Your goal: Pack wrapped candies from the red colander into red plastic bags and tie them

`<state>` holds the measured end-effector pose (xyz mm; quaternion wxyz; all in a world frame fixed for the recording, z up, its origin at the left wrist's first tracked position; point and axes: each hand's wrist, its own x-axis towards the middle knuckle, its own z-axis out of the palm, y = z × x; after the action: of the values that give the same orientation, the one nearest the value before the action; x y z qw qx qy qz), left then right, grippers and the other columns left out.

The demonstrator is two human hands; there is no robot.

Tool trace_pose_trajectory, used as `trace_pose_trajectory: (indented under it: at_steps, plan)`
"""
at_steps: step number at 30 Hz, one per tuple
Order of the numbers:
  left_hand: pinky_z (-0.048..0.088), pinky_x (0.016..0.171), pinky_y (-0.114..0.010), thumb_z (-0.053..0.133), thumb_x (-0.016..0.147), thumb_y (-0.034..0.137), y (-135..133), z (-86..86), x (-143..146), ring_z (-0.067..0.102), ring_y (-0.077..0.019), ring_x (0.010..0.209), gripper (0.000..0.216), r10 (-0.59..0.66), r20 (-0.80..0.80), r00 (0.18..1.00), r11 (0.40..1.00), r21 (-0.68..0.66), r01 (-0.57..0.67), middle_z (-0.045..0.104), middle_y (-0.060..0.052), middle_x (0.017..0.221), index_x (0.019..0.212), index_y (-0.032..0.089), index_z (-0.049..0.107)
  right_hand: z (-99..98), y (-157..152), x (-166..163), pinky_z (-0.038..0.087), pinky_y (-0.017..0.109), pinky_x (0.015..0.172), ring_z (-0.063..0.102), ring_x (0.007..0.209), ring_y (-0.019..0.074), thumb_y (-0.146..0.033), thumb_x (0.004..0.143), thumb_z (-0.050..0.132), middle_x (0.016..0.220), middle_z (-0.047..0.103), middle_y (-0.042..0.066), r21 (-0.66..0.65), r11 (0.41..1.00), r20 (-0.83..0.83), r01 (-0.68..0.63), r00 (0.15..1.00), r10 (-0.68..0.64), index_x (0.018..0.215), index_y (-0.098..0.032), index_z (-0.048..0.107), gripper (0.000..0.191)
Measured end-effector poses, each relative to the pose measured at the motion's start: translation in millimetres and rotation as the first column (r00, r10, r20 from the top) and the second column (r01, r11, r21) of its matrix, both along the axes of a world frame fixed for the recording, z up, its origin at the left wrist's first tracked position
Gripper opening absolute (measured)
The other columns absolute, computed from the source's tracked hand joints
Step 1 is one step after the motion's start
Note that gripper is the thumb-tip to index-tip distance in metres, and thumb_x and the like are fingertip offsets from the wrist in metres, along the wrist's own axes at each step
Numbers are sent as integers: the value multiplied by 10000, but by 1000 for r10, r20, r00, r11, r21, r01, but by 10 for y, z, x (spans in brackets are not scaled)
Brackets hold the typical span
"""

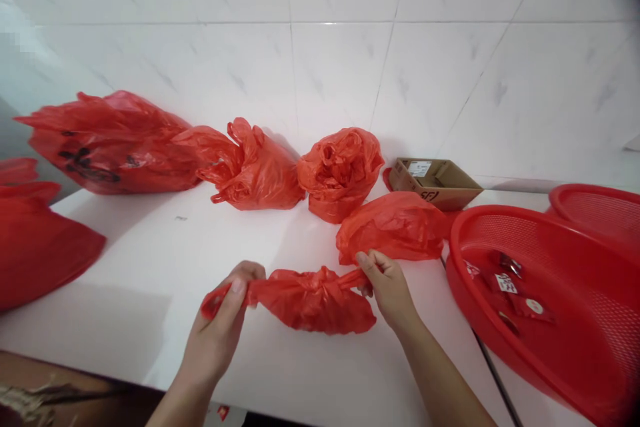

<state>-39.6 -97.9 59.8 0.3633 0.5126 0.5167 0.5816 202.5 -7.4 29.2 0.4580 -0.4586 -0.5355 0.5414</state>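
Observation:
A small red plastic bag [315,307] rests on the white table between my hands, with a twisted knot at the middle of its top. My left hand [223,320] is closed around one handle of the bag, and a loop of it sticks out past the fingers. On the other side, my right hand [385,283] pinches the second handle. Both handles look stretched outward from the knot. What the bag contains is hidden. Just behind my right hand lies another red plastic bag [395,227].
Along the tiled wall stand a large red bag [120,147], a handled red bag [265,173] and a bunched red bag [345,170]. An open cardboard box [435,181] is beyond. At right, a red basket [465,267] holds several small packets. Another red bag [40,247] is at left.

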Motion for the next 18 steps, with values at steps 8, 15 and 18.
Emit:
trace_pose_trajectory:
  at_steps: [8, 15, 18]
  plan:
    - [384, 1021, -441, 698, 739, 55, -115, 343, 413, 547, -217, 1074, 343, 446, -384, 808, 774, 619, -133, 553, -38, 1108, 992, 254, 581, 260, -127, -135, 385, 197, 472, 481, 440, 80, -511, 830, 634, 479, 519, -44, 38, 994, -67, -106, 992, 108, 606, -205, 314, 496]
    - [496, 769, -316, 490, 940, 274, 231, -115, 564, 637, -180, 881, 155, -156, -796, 585, 975, -29, 220, 682, -20, 999, 1040, 251, 606, 245, -100, -92, 388, 204, 497, 500, 464, 86, -488, 841, 631, 486, 492, -56, 81, 997, -93, -14, 995, 22, 613, -200, 343, 466]
    - [481, 732, -311, 392, 973, 360, 326, -224, 579, 643, -183, 847, 247, -195, -783, 590, 979, -123, 161, 678, -29, 1012, 1038, 248, 602, 179, -50, -35, 381, 205, 496, 489, 480, 88, -517, 852, 597, 523, 498, -55, 32, 996, -177, 84, 981, -78, 658, -204, 355, 441]
